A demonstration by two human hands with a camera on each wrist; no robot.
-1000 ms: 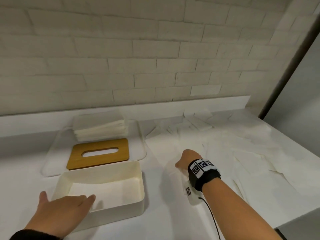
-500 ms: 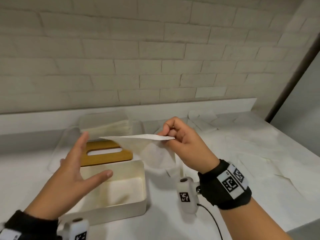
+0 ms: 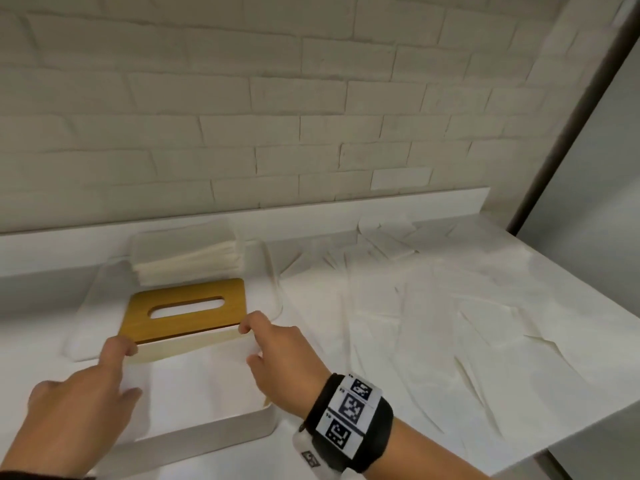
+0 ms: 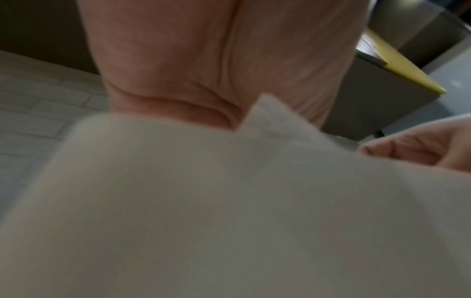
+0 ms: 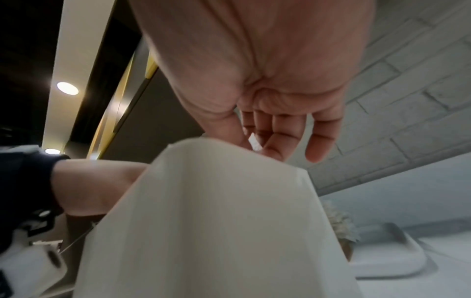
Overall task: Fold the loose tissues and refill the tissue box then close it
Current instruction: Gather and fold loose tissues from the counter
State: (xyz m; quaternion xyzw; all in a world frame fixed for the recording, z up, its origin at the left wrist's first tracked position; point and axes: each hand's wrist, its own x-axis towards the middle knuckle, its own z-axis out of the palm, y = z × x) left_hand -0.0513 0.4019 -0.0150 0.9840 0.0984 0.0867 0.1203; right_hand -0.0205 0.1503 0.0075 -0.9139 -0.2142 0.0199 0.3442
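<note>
Nearest on the white table (image 3: pixel 242 459) sits the open white tissue box (image 3: pixel 221 434), and both hands are over it. The left hand (image 3: pixel 79 407) comes in from the near left, its grip pinching the far-left corner of a single tissue (image 3: pixel 197 386) between thumb and fingertips. The right hand (image 3: pixel 280 362), with a black marker band on its wrist, pinches the tissue's far-right corner the same way. The sheet hangs stretched between the two grips, spread across the box opening, its far edge running along the box's far wall. From the left wrist view the tissue (image 4: pixel 229 201) fills the lower frame, blurred, a corner poking up against the palm. From the right wrist view the sheet (image 5: pixel 216 221) drapes down from the pinching fingers (image 5: pixel 275 145).

Just beyond the box, the wooden lid (image 3: pixel 187 306) with its oval slot lies flat on a clear tray (image 3: pixel 273 292), off the box. Farther back on that tray, a neat stack of folded tissues (image 3: pixel 190 265) stands against the low back ledge.

Out to the right, loose tissues (image 3: pixel 450 306) lie scattered flat over the table, overlapping, from mid-distance to the far corner. Behind everything rises the pale brick wall (image 3: pixel 277 116).
</note>
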